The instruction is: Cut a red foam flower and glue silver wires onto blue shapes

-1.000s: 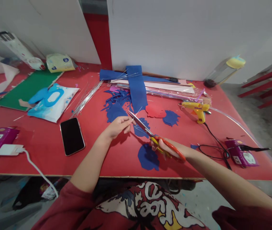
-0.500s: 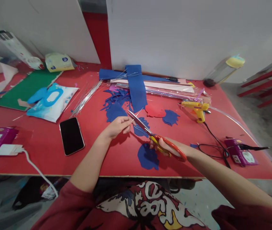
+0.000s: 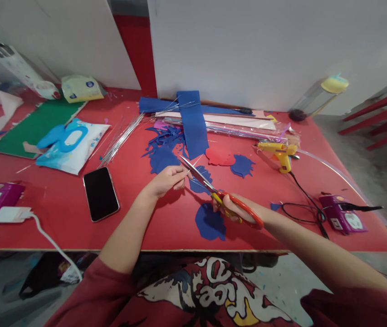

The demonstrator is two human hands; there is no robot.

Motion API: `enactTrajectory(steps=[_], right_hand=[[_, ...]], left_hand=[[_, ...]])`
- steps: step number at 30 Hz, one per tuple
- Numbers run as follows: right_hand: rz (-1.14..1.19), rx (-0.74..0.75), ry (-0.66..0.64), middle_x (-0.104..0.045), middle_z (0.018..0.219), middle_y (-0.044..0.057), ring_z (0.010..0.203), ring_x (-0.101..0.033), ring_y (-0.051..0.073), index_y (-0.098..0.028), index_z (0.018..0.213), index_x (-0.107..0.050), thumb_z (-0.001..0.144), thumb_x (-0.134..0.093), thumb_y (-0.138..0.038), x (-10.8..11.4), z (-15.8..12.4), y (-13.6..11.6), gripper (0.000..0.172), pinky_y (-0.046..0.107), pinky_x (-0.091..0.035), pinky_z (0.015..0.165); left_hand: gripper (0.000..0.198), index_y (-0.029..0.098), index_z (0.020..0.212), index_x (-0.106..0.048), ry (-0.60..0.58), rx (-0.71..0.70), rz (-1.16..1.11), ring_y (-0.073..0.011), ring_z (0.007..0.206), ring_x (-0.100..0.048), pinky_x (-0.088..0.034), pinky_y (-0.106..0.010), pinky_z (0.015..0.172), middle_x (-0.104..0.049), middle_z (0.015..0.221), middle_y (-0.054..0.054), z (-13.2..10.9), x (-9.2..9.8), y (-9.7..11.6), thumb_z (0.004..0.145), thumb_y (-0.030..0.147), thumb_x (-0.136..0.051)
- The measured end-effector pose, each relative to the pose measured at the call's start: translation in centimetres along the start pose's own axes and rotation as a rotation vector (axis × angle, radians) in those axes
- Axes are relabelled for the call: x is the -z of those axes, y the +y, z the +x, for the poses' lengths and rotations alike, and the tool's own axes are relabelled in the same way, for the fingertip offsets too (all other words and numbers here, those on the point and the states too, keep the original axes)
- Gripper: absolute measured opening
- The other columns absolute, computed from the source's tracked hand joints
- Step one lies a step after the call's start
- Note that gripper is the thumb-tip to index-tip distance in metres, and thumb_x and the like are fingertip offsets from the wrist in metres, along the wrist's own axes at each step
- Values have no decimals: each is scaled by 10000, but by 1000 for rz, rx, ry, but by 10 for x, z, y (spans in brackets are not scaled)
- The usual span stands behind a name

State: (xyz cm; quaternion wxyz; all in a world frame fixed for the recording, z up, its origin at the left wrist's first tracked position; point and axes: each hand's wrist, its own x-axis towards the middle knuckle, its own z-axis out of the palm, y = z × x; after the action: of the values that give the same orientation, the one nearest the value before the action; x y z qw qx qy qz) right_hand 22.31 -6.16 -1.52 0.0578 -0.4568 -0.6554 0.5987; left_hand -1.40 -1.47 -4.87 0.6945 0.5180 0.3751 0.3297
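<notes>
My left hand [image 3: 170,178] pinches a thin wire [image 3: 198,160] between thumb and fingertips. In my right hand [image 3: 230,204] is a pair of scissors [image 3: 198,175] with red and yellow handles, pointing up and left. Their blades cross close to the left fingertips and the wire; whether they touch it I cannot tell. Below the blades lies a blue ragged-edged foam piece [image 3: 200,182] with fine wires over it. Another blue piece [image 3: 210,221] rests nearer the table edge. A red piece [image 3: 220,156] and a blue one [image 3: 242,165] lie beyond the scissors.
Blue scraps [image 3: 168,138] and a blue strip [image 3: 193,122] lie behind the hands. Loose wires [image 3: 121,141], a phone [image 3: 101,194] and a wipes pack [image 3: 74,145] are on the left. A yellow glue gun [image 3: 280,153] with a cord stands right, beside a purple socket block [image 3: 343,215].
The view has shifted slightly. Both hands keep nearly the same pose, with the wire and scissors still held; the scissors' handles appear slightly closer together.
</notes>
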Motion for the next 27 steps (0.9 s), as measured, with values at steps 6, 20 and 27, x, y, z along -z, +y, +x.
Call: enactTrajectory(steps=[6, 20, 27], right_hand=[[-23, -138, 45, -402, 514, -47, 374, -373, 51, -193, 653, -389, 788, -348, -686, -5, 4, -10, 513, 185, -309, 343], [-242, -171, 13, -434, 374, -14, 311, -459, 120, -217, 542, -353, 866, -287, -594, 16, 17, -33, 501, 264, -395, 350], [-218, -184, 8, -417, 350, -24, 268, -419, 102, -221, 554, -361, 822, -348, -661, 29, 38, -30, 515, 257, -364, 303]], left_hand=[[225, 144, 727, -570, 17, 8, -10, -41, 353, -253, -243, -218, 453, -322, 336, 107, 1, 0, -2, 790, 358, -542], [274, 151, 656, -507, 197, 117, 18, -25, 354, -210, -329, -192, 449, -227, 406, 121, 9, -4, -1, 829, 362, -519], [263, 170, 639, -456, 284, 113, 133, -38, 353, -284, -311, -185, 435, -271, 411, 108, 10, -2, -7, 848, 327, -486]])
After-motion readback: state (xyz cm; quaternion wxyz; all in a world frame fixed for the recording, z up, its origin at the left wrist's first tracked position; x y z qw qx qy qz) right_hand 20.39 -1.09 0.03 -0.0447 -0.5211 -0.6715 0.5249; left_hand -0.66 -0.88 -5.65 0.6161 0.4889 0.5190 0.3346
